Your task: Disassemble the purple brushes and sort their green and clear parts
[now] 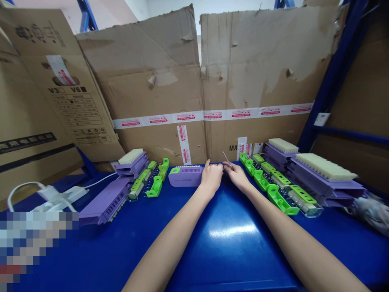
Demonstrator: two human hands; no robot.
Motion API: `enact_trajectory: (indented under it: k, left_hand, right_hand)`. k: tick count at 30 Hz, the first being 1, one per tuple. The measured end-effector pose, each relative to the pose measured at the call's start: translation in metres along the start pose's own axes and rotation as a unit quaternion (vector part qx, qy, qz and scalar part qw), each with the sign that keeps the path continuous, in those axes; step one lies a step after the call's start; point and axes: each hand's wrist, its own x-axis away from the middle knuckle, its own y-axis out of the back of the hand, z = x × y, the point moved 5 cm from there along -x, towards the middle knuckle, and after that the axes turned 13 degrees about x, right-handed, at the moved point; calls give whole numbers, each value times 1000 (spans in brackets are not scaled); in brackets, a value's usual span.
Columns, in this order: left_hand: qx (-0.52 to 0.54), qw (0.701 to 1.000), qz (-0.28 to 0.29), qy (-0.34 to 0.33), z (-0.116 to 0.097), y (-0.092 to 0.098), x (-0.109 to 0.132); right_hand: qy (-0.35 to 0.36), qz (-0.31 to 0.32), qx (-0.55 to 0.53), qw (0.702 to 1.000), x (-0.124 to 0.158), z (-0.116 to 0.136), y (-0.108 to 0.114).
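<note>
A purple case [186, 177] with a green left end and a white toothed strip along its top lies near the back of the table. My left hand [212, 177] is closed over its right end, which the fingers hide. Close by on the right, my right hand [236, 177] pinches a thin, pointed metal tool [226, 157] that slants up and to the left. Its exact kind is too small to tell. The fingertips of both hands are almost together at the case's right end.
Purple housings [107, 198] and green brackets [155, 187] stand on the left of the blue table [231, 251]. More green brackets [281, 201] and purple stacks with cream tops [326, 165] line the right. A white power strip [71, 195] lies left. Cardboard [158, 89] rises behind.
</note>
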Motion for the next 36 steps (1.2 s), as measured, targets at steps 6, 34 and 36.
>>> enact_trajectory:
  k: [6, 34, 36]
  left_hand:
    - [-45, 998, 48, -5, -3, -1, 2]
    - [-7, 985, 135, 104, 35, 93, 211]
    - [-24, 981, 118, 154, 67, 99, 225]
  right_hand:
    - [-12, -25, 2, 1000, 1, 3, 5]
    - [-46, -33, 35, 998, 9, 7, 14]
    - [-45, -32, 40, 998, 9, 7, 13]
